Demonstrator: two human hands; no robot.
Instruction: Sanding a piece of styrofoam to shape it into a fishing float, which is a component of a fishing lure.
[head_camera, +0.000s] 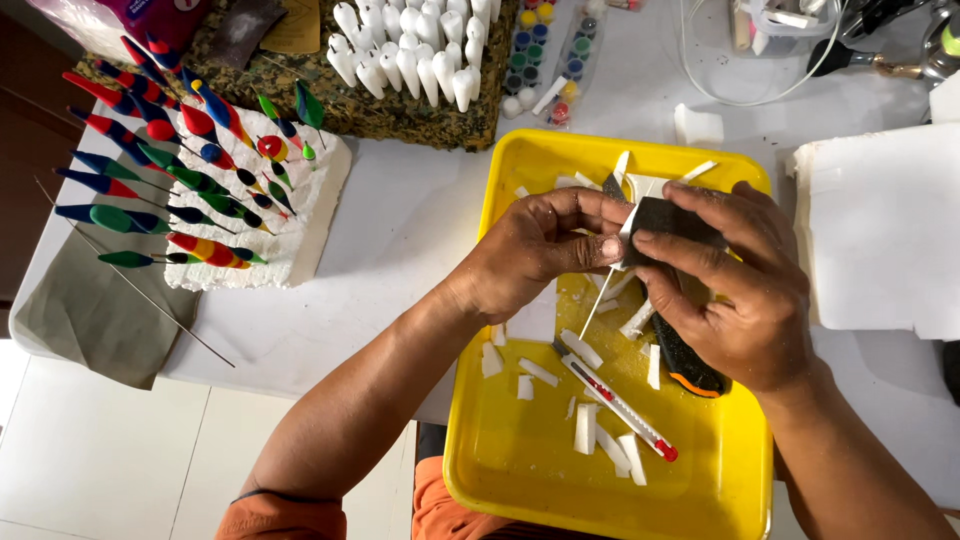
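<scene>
Over a yellow tray (520, 470), my left hand (535, 250) pinches a thin white stick with a white foam piece (628, 225) on its upper end. My right hand (745, 285) holds a folded dark sheet of sandpaper (672, 218) wrapped against that foam piece. The stick slants down to the left from between my fingers. In the tray lie white foam offcuts (585, 428), a slim white and red utility knife (622, 408) and a black and orange knife (690, 362) under my right hand.
A white foam block (315, 215) at the left holds several painted floats on wires. Rows of unpainted white floats (410, 50) stand on a dark foam slab at the back, beside small paint pots (545, 50). A large white foam slab (880, 230) lies at the right.
</scene>
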